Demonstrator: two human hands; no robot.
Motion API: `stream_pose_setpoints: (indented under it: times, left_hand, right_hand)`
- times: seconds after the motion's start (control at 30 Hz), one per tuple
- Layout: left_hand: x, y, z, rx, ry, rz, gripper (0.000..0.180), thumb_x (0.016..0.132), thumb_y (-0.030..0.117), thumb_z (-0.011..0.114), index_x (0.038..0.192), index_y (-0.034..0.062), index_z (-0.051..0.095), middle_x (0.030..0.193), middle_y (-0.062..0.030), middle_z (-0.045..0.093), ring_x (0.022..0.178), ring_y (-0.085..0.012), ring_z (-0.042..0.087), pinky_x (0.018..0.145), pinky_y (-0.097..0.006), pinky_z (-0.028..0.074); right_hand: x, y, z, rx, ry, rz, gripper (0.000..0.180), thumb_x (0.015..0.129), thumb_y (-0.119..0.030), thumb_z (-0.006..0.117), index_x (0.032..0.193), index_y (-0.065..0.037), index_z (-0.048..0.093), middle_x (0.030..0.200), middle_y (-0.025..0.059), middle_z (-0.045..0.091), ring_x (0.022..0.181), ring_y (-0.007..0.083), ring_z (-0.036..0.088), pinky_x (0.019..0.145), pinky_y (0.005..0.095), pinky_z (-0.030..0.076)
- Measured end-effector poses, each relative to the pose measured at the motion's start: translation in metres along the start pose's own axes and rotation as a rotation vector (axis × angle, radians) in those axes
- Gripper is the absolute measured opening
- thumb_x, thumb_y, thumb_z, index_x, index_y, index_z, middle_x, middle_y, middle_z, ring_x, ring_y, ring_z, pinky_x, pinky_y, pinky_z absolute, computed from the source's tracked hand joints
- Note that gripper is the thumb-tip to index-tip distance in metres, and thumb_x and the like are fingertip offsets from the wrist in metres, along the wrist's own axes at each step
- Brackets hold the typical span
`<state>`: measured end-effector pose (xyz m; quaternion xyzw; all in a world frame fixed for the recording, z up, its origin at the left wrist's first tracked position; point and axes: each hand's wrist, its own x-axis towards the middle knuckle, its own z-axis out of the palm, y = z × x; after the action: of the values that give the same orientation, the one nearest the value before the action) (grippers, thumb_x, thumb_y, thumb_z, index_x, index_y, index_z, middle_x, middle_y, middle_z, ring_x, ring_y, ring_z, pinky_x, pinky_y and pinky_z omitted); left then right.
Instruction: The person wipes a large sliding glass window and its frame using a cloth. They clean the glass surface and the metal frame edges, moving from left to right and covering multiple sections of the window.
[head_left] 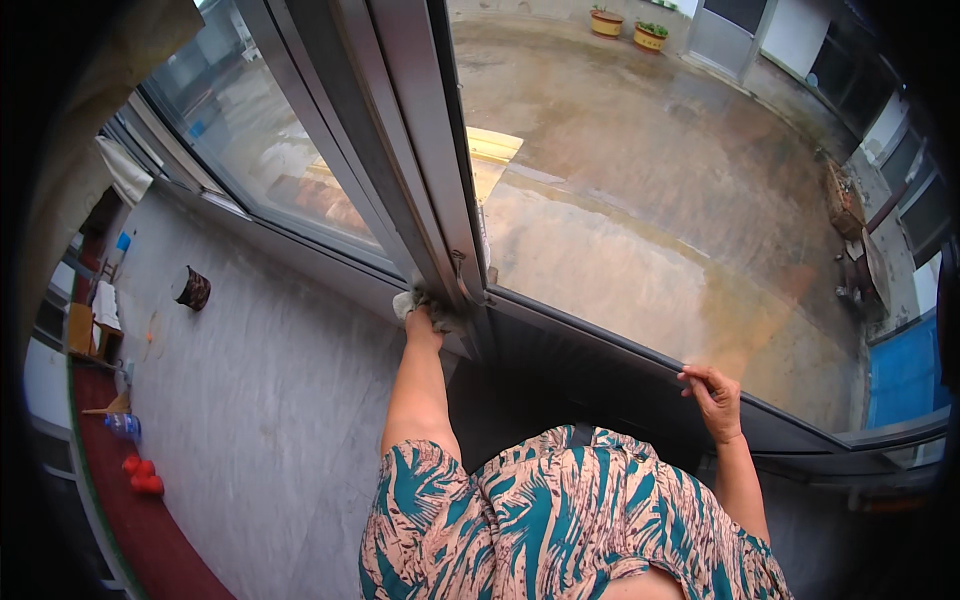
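My left hand (424, 322) reaches forward to the foot of the metal door frame (395, 130). It is closed on a pale, crumpled cloth (403, 304), pressed against the frame's lower part; most of its fingers are hidden. My right hand (712, 402) grips the dark rail (600, 332) below the glass of the door panel, its fingers bent at the edge. A small latch (458, 262) sits on the frame just above my left hand.
To the left, a grey floor (260, 420) holds a dark patterned bucket (191, 288). Red objects (143, 476) and a blue-wrapped pack (122, 426) lie along the red border. Beyond the glass, a wet courtyard (640, 150) has yellow planters (650, 38) at its far side.
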<state>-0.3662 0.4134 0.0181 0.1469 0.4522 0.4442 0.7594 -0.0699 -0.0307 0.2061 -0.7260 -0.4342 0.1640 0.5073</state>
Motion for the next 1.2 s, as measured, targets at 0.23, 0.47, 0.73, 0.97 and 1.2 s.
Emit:
stream_pose_setpoints:
  times: [0.23, 0.47, 0.73, 0.97, 1.2]
  left_hand:
    - [-0.003, 0.038, -0.001, -0.087, -0.056, 0.068, 0.035, 0.092, 0.017, 0.048, 0.123, 0.0036, 0.059, 0.119, -0.0162, 0.065, 0.109, -0.0368, 0.062, 0.097, -0.051, 0.049]
    - [-0.014, 0.082, -0.001, -0.039, 0.366, 0.542, 0.029, 0.084, 0.003, 0.057, 0.113, 0.0076, 0.057, 0.095, -0.0089, 0.066, 0.082, -0.0245, 0.068, 0.069, -0.039, 0.058]
    - [0.009, 0.018, 0.022, 0.158, 0.111, 0.274, 0.041, 0.092, 0.009, 0.051, 0.133, 0.0081, 0.047, 0.12, -0.0113, 0.059, 0.105, -0.028, 0.061, 0.08, -0.044, 0.054]
    - [-0.005, -0.017, 0.007, 0.39, 0.187, 0.303, 0.039, 0.092, 0.011, 0.054, 0.13, 0.0059, 0.051, 0.121, -0.0105, 0.06, 0.105, -0.0246, 0.062, 0.082, -0.039, 0.051]
    - [-0.045, -0.014, 0.016, 0.26, 0.065, 0.234, 0.046, 0.09, 0.012, 0.061, 0.133, 0.004, 0.05, 0.123, -0.0094, 0.06, 0.107, -0.0234, 0.061, 0.087, -0.037, 0.05]
  right_hand:
    - [0.001, -0.003, 0.0, -0.039, -0.004, -0.003, 0.017, 0.092, 0.006, 0.059, 0.102, 0.0, 0.071, 0.09, 0.0093, 0.073, 0.069, 0.0127, 0.068, 0.064, 0.023, 0.055]
    - [-0.004, -0.001, -0.003, -0.041, 0.007, 0.028, 0.017, 0.092, 0.005, 0.059, 0.103, -0.001, 0.071, 0.09, 0.009, 0.073, 0.07, 0.0125, 0.068, 0.065, 0.0233, 0.055]
    - [-0.005, -0.003, -0.002, -0.07, 0.021, 0.026, 0.017, 0.092, 0.006, 0.06, 0.103, -0.001, 0.071, 0.089, 0.0088, 0.073, 0.07, 0.0122, 0.068, 0.065, 0.0233, 0.055]
    - [-0.004, 0.002, -0.005, -0.066, 0.04, -0.004, 0.017, 0.091, 0.005, 0.06, 0.102, -0.001, 0.071, 0.087, 0.0083, 0.074, 0.068, 0.0116, 0.067, 0.064, 0.0233, 0.055]
    - [-0.002, 0.001, -0.007, -0.08, 0.028, -0.028, 0.016, 0.091, 0.005, 0.061, 0.102, -0.001, 0.071, 0.087, 0.0085, 0.073, 0.068, 0.0123, 0.068, 0.063, 0.023, 0.055]
